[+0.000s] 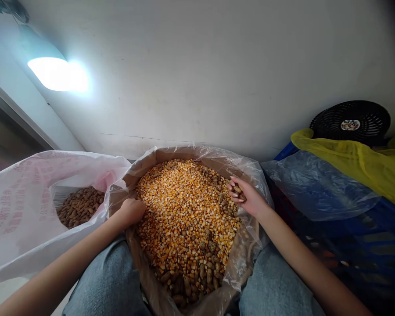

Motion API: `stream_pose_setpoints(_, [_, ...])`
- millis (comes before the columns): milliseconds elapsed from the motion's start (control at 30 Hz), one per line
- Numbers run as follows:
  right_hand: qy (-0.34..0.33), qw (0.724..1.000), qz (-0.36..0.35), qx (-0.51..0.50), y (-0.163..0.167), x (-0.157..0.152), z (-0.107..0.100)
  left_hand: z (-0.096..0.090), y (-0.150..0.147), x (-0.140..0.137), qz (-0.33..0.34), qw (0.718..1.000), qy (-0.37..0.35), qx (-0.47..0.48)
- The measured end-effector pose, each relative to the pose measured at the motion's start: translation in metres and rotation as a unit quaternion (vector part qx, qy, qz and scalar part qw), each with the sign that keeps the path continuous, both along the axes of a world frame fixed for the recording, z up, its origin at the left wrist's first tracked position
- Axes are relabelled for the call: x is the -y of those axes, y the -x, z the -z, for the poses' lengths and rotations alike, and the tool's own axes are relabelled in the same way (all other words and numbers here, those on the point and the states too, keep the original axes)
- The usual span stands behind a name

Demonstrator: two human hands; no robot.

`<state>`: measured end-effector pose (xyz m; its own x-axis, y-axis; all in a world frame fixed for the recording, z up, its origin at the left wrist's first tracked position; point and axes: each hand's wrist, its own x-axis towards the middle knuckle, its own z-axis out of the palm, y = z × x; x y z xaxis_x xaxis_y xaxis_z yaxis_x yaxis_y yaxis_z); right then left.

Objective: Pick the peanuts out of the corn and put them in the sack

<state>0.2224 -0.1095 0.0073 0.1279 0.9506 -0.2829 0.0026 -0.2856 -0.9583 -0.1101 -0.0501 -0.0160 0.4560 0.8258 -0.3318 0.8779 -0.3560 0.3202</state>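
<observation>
A wide bag (197,151) lined with clear plastic stands between my knees, filled with yellow corn kernels (181,197). Unshelled peanuts (209,274) lie among the kernels, mostly along the near and right sides. My right hand (242,193) is above the right side of the corn, its fingers curled around several peanuts (237,189). At the bag's left rim, my left hand (133,211) is closed with its back toward me. Its fingertips are hidden, so what they hold, if anything, does not show.
On the left, a white sack (19,193) with pink print stands open, with more peanuts (80,206) inside. A blue crate (358,228) is at the right, with a yellow mesh (365,166) and clear plastic over it. Behind are a black fan (350,123), a wall and a bright lamp (52,73).
</observation>
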Motion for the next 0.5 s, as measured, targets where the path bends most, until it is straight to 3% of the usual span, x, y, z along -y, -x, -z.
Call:
stream_pose_setpoints(100, [0.042, 0.98, -0.038, 0.193, 0.004, -0.001, 0.01, -0.005, -0.001, 0.001, 0.033, 0.993, -0.025, -0.11])
stream_pose_setpoints(233, [0.125, 0.855, -0.122, 0.488, 0.003, -0.005, 0.028, -0.011, -0.003, 0.003, 0.074, 0.979, -0.042, -0.186])
stream_pose_setpoints(333, [0.157, 0.784, -0.181, 0.573, 0.004, -0.008, 0.039, -0.014, -0.005, 0.005, 0.08, 0.977, -0.026, -0.195])
stream_pose_setpoints(400, [0.157, 0.766, -0.201, 0.59, 0.005, -0.009, 0.044, -0.015, -0.007, 0.006, 0.08, 0.978, -0.015, -0.193])
stream_pose_setpoints(500, [0.143, 0.768, -0.217, 0.585, 0.007, -0.007, 0.046, -0.016, -0.009, 0.007, 0.09, 0.977, -0.007, -0.195])
